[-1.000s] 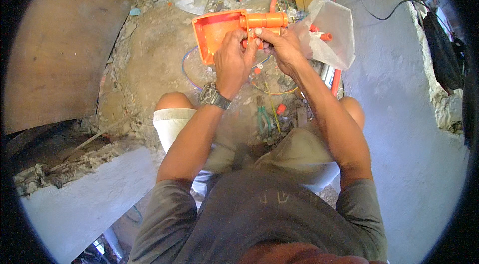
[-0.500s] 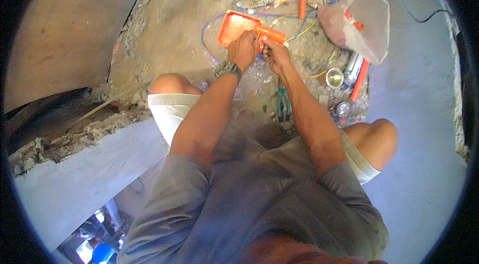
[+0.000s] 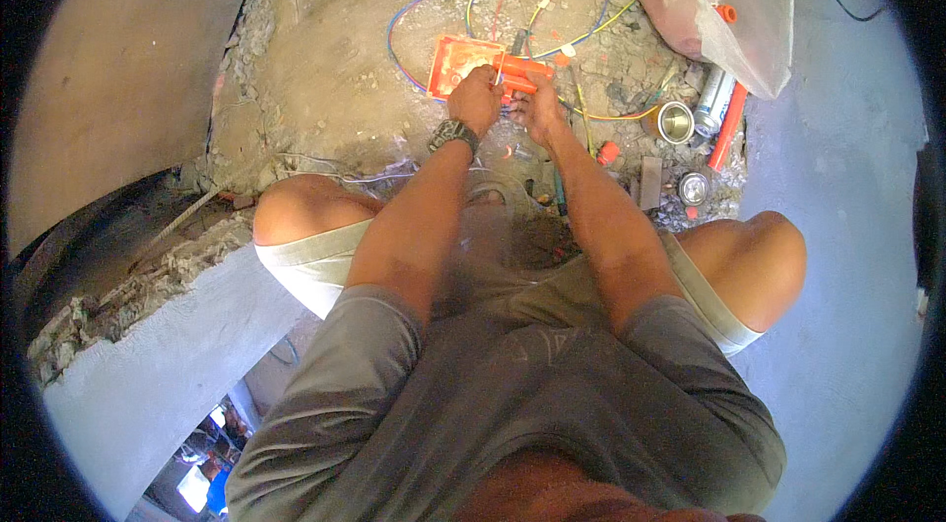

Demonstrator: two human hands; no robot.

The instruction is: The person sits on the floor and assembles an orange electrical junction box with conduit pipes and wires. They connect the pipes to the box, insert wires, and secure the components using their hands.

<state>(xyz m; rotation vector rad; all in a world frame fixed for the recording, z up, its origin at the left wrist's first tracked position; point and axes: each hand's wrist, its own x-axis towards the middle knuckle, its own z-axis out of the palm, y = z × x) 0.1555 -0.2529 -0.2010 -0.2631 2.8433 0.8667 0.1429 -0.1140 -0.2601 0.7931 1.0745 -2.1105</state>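
Note:
An orange electrical box is held over the rubble ahead of me, its hollow face turned up. My left hand, with a watch on the wrist, closes on the box's right side near the lower corner. Two short orange pipe pieces stick out of that side toward the right. The fingers of my right hand are bent around the lower pipe piece. My fingertips hide part of where pipes and box meet.
Coloured wires loop behind the box. To the right lie a clear plastic bag, an open can, a spray can, an orange pipe and a small round metal container. A pale wall stands at right.
The box has turned slightly, and both pipe pieces now show more plainly. My hands stay on them. The whole view has shifted, and the green-handled pliers are now mostly hidden by my right forearm.

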